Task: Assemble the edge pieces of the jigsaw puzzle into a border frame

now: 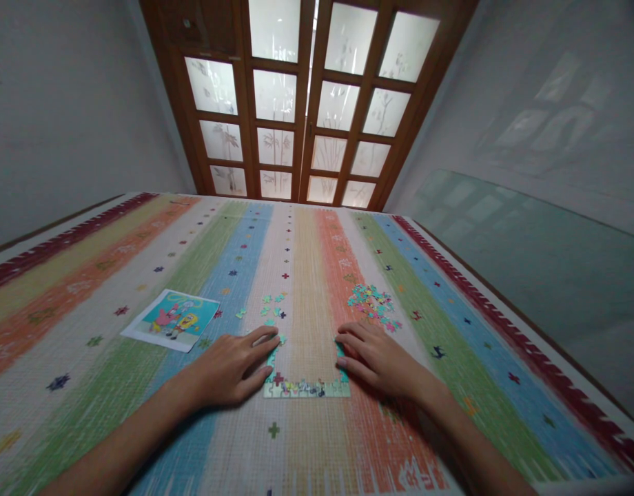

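A partly joined jigsaw puzzle (pixel 307 390) lies on the striped tablecloth, with a bottom row and two side columns. My left hand (pixel 233 366) rests along its left column, fingers stretched out and touching pieces there. Against the right column lies my right hand (pixel 375 359), its fingers also extended and partly covering the green pieces. Neither hand visibly grips anything. Just above the left column are a few loose green puzzle pieces (pixel 267 311). Beyond my right hand sits a heap of mixed puzzle pieces (pixel 371 303).
A printed picture card (pixel 150 329) with cartoon figures lies left of the puzzle. The tablecloth (pixel 307 275) with coloured stripes covers the table. Wooden doors with glass panes (pixel 275 96) stand at the far end, and a pale green panel (pixel 528 234) is along the right wall.
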`<state>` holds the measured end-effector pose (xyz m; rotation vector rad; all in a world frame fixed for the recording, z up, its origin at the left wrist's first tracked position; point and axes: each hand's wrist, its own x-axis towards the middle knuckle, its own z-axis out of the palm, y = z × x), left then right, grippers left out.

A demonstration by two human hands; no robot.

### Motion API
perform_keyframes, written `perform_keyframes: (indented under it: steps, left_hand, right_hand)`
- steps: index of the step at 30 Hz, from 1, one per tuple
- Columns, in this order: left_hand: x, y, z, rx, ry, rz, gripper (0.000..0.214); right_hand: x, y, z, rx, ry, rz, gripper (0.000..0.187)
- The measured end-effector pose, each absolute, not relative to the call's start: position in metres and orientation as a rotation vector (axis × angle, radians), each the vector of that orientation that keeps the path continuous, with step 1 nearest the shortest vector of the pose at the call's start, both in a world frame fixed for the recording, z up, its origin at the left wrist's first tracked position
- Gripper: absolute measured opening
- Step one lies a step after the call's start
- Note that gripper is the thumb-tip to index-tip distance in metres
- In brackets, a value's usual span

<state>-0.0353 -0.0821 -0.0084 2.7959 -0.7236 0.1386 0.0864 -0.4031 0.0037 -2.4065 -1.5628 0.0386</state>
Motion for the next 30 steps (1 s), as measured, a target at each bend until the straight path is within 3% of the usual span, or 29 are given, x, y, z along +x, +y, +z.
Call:
perform_keyframes:
  steps: [8,16,30]
  left_hand:
    - [-0.037,-0.078,-0.01,2.771,-0.671,0.283,0.049]
    - [-0.037,-0.08,-0.004,2.828,-0.724,0.163,0.039]
    - [-0.038,-0.087,0.001,2.844,-0.766,0.083,0.039]
  right_hand:
    - [0.087,-0.403,0.005,-2.395,-1.562,0.031,0.024]
    - [0.086,-0.403,0.006,-2.406,-1.565,0.051,0.024]
    - [0.086,-0.404,0.003,-2.391,-1.585,0.032,0.024]
